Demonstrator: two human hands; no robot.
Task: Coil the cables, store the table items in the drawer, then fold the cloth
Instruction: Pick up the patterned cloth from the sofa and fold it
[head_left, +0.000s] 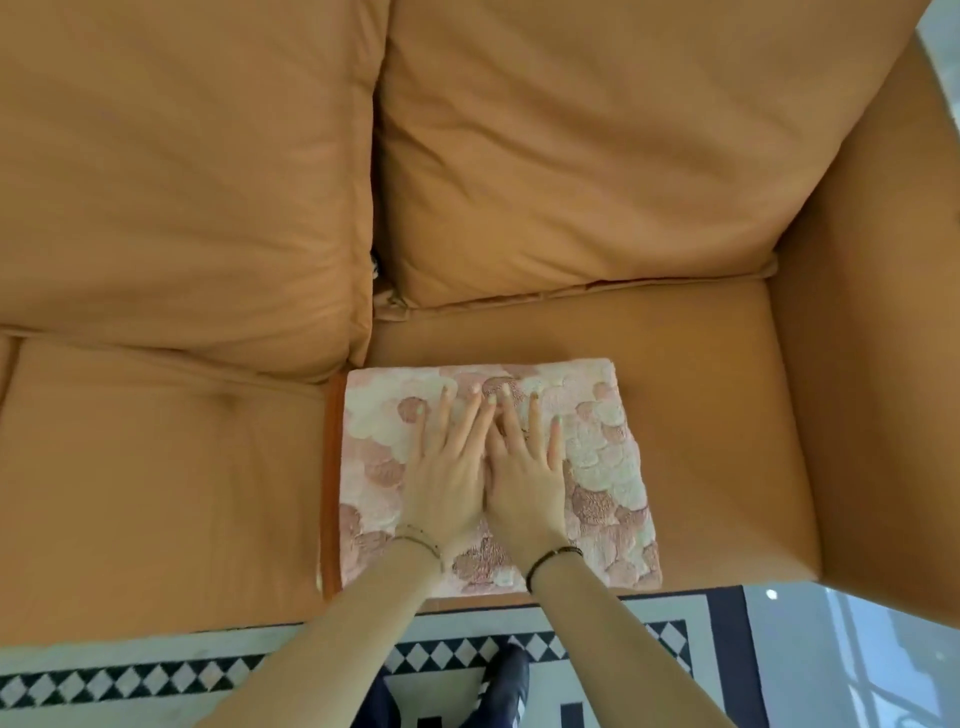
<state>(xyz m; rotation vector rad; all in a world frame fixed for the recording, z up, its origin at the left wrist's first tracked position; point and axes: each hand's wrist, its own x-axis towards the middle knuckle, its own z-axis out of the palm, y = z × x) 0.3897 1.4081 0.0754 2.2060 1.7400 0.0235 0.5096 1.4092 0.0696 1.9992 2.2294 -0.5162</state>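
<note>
Where the person stands on the black-and-white patterned rug (156, 675), with a dark shoe (511, 675) showing at the bottom edge, both bare forearms reach forward over the front of an orange sofa (130, 493). Beyond them the left hand (447, 483) and right hand (524, 478) lie side by side, palms down, on the cloth (608, 467). Neither grip is closed on anything: the fingers are straight, slightly spread and flat on the fabric. This pink-and-white fleecy cloth lies as a neat, thick rectangle on the right-hand seat cushion (727, 415), close to its front edge and just beside the seam between the two seats. Farther back stand two plump back cushions (571, 156), and the armrest (872, 364) rises at the right. No cables, drawer or desk appear in this view.

Judging by that compact rectangle, the last step, folding the cloth, is in hand and seems almost done; the palms look to be pressing the fold flat. Next would likely come smoothing outward toward the edges. If a smaller bundle is wanted, one more fold would call for pinching a short edge with both hands and laying it squarely over the opposite one.
</note>
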